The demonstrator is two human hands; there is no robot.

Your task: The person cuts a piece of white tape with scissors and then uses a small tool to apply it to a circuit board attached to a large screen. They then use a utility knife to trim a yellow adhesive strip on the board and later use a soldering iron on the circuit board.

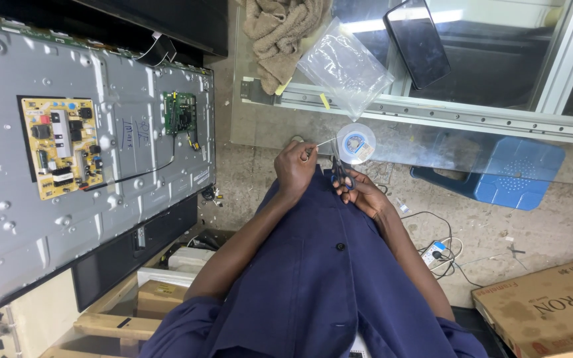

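1. I look down at a dusty concrete floor (552, 225). A glass-topped bench (266, 126) sits at twelve o'clock, and a flat-panel television lies on its face at nine o'clock, its grey metal back (121, 99) bare.
2. On that back I see a yellow power board (61, 146) and a smaller green circuit board (180, 113), with a dark cable running between them.
3. On the glass lie a beige towel (280, 33), a clear plastic bag (343, 66) and a dark phone (418, 43). A blue plastic stool (499, 176) stands at two o'clock, and a brown cardboard box (552, 308) at four o'clock.
4. My left hand (294, 169) has its grip closed on the free end of a thin, pale strand (325, 141).
5. The strand runs to one o'clock, to a small round spool (356, 143) lying at the near edge of the glass.
6. My right hand (365, 193) grips dark-handled scissors (341, 174), fingers through the loops. I cannot tell whether the blades are parted.
7. As I judge it, a good cut needs the strand taut between my left grip and the spool. The blades should cross it squarely near my fingers, and the spool should stay flat so it does not roll.
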